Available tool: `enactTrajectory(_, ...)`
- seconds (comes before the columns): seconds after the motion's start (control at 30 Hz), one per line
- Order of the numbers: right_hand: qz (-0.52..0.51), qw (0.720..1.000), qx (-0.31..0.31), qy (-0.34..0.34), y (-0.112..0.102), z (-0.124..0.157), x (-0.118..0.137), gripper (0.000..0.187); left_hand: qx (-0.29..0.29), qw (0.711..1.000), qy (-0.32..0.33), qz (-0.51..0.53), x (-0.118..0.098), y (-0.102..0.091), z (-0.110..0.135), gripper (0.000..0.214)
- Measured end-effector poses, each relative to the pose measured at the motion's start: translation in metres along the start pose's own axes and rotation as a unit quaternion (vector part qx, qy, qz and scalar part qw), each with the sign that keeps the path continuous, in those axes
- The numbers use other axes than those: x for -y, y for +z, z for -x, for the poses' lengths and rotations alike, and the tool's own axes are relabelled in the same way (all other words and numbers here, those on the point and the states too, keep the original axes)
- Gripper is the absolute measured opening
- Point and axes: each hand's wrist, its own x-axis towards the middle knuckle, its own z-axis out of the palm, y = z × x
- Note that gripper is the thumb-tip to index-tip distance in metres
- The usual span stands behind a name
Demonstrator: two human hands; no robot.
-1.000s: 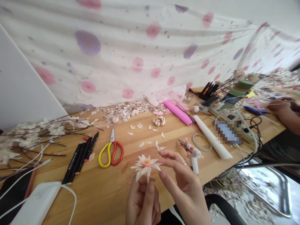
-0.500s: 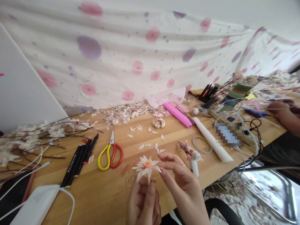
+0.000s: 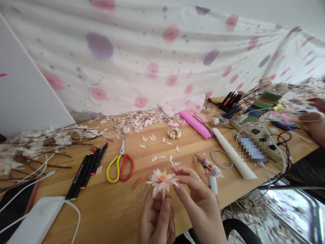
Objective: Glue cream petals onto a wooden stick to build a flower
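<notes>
Little has changed: the pale flower [image 3: 162, 178] stays at lower centre of the frame, its stem [image 3: 163, 194] pinched in your left hand [image 3: 156, 217], your right hand [image 3: 199, 203] at its right-side petals, grip unclear, so the petal work seems no further along.

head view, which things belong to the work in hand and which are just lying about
Belongs: pale flower (left hand on its stem, right hand at its petals); likely loose petals, glue gun, scissors

Seemingly just lying about: white device at lower left, pixelated phone-like device
</notes>
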Motion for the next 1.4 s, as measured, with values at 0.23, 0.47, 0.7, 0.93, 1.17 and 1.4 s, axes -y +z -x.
enactTrajectory(0.23, -0.007, 1.0, 0.0, 0.013, -0.003, -0.001, -0.002, 0.009, 0.007, 1.0, 0.006, 0.007, 0.0, 0.002, -0.002, 0.053)
enactTrajectory(0.47, 0.0, 1.0, 0.006, -0.005, -0.004, 0.003, -0.002, 0.008, 0.01, 1.0, 0.01, 0.018, 0.002, 0.0, -0.002, 0.051)
enactTrajectory(0.7, 0.024, 0.998, -0.014, -0.055, -0.009, 0.009, -0.003, 0.009, 0.016, 0.999, 0.017, 0.04, 0.004, 0.0, -0.003, 0.046)
enactTrajectory(0.93, 0.013, 0.994, -0.048, -0.093, -0.012, 0.013, -0.007, 0.01, 0.015, 0.999, 0.007, 0.029, 0.004, 0.0, -0.002, 0.045)
enactTrajectory(1.17, -0.046, 0.994, -0.051, -0.084, -0.012, 0.017, -0.001, 0.009, 0.015, 0.999, 0.009, 0.028, 0.006, 0.0, -0.001, 0.047)
enactTrajectory(1.4, -0.168, 0.984, -0.006, -0.052, -0.016, 0.021, 0.001, 0.011, 0.019, 0.999, -0.004, 0.031, 0.01, -0.005, -0.006, 0.054)
